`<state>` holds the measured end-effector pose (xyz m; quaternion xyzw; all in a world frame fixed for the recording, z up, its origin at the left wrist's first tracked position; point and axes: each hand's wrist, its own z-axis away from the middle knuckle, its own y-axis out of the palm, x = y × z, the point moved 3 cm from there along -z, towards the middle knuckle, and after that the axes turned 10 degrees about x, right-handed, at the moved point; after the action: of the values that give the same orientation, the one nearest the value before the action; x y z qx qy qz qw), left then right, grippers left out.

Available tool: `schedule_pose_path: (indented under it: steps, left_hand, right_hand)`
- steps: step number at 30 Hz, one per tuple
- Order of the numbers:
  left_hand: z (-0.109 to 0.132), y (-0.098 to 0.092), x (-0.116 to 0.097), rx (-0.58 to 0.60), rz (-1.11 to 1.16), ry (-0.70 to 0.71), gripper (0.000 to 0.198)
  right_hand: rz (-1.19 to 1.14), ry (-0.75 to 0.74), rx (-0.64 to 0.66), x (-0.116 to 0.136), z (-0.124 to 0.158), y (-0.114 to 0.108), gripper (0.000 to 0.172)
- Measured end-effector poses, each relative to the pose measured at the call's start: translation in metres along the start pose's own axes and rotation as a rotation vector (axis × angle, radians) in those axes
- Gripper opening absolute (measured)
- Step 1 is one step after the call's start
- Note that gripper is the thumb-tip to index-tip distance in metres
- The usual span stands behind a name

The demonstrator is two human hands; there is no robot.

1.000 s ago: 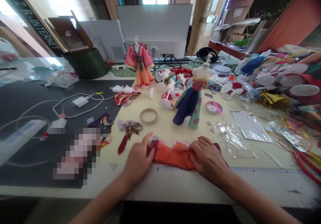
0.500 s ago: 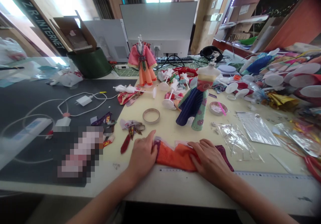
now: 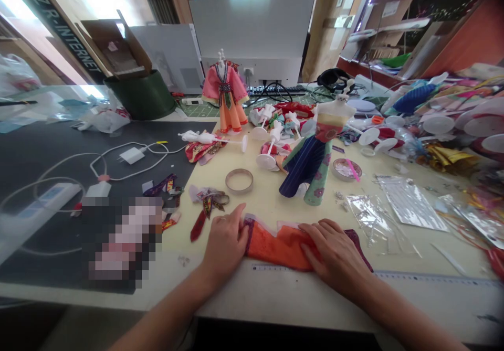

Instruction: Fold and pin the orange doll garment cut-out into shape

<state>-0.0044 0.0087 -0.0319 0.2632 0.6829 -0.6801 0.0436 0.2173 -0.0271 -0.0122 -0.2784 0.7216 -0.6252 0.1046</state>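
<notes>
An orange piece of cloth [image 3: 271, 243] with dark purple patterned trim at both ends lies flat on the table's near part, and a pale sheer layer shows along its top edge. At its left end, my left hand [image 3: 226, 241] is closed on the purple trim. Over the right half, my right hand [image 3: 334, 248] is closed on the cloth, fingers on top and thumb bent toward the near edge; some of the cloth is hidden beneath it. Partly under the cloth runs a ruler [image 3: 425, 278] along the front.
Beyond the hands stand a dress form [image 3: 305, 167] in a blue and green skirt and a pink-robed form [image 3: 226, 96]. A tape roll [image 3: 239, 181], fabric scraps [image 3: 208, 201] and plastic bags [image 3: 378, 225] lie around. White cables [image 3: 129, 172] cover the dark mat at left.
The camera view has shifted slightly. Both hands stay on the orange cloth in nearly the same pose, with the right hand a touch farther right.
</notes>
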Motion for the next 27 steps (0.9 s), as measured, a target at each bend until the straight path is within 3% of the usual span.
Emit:
schedule_pose_path:
  steps: [11,18,27]
  left_hand:
    - [-0.001,0.001,0.002,0.01,0.027,-0.003,0.043]
    - [-0.003,0.003,0.004,0.009,0.032,0.011,0.042]
    - [-0.002,0.001,0.003,0.007,0.083,0.015,0.041]
  right_hand:
    - [0.008,-0.01,0.027,0.003,-0.003,-0.001,0.023]
    - [-0.034,-0.215,0.067,0.029,-0.012,-0.006,0.026]
    - [-0.041,-0.376,0.208,0.039,-0.016,0.013,0.017]
